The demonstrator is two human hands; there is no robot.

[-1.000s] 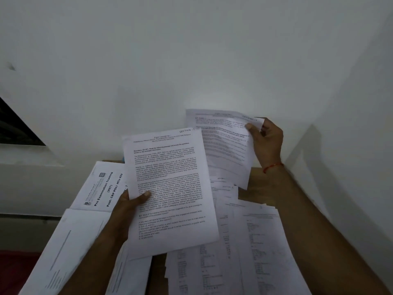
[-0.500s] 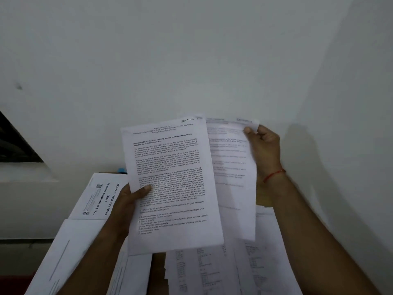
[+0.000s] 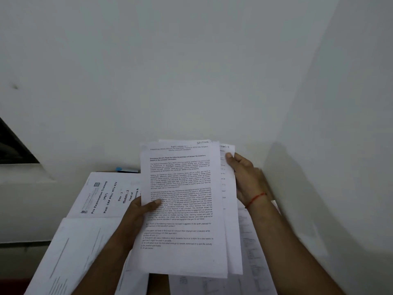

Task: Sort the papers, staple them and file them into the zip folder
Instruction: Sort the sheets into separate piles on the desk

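The left hand (image 3: 144, 209) pinches the front sheet (image 3: 182, 209) at its left edge; the right hand (image 3: 244, 177) grips the rear sheet (image 3: 232, 241) near its top corner, both sheets raised above the bench (image 3: 158, 284). Thin, light, floppy paper — I'd judge gentle mid-edge pinches safest against creasing.

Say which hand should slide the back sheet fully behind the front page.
Probably the right hand: it pinches the back sheet at its top corner; the left hand holds the front page.
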